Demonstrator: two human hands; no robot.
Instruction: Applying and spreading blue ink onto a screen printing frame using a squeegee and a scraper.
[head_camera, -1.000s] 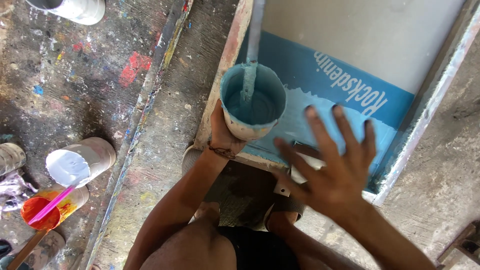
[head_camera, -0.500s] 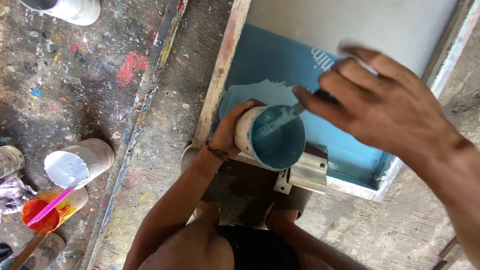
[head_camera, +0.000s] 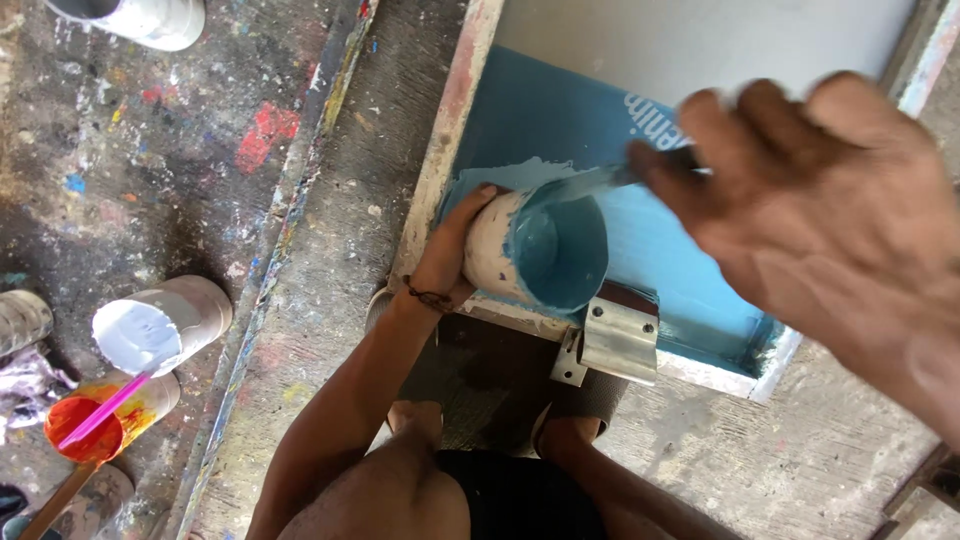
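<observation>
1. The tilted plastic cup (head_camera: 535, 255), white outside and coated with blue paint inside, lies almost on its side over the near end of the wooden-framed printing screen (head_camera: 455, 120). Half a second ago it was more upright, its mouth facing up; a second ago it stood upright with the stick inside it. It is now tipped further, so what paint is left can run or be scraped toward the mouth.
2. The left hand (head_camera: 452, 255) wraps around the cup's base, fingers closed on it, a dark thread band at the wrist.
3. The right hand (head_camera: 810, 190) is blurred and close to the camera. It pinches a thin stirring stick (head_camera: 600, 182), whose end reaches into the cup's mouth. A second ago this hand lay flat and open on the screen.
4. A patch of wet blue paint (head_camera: 520, 175) lies on the mesh just behind the cup. I judge that paint is being emptied onto the screen.
5. A metal hinge clamp (head_camera: 618, 342) grips the frame's near edge.
6. The rough concrete floor (head_camera: 150, 150) is spattered with old colours. To the left stand a tub of white paint (head_camera: 140, 335) and a tub of orange paint (head_camera: 85, 428) with a pink stick in it.
</observation>
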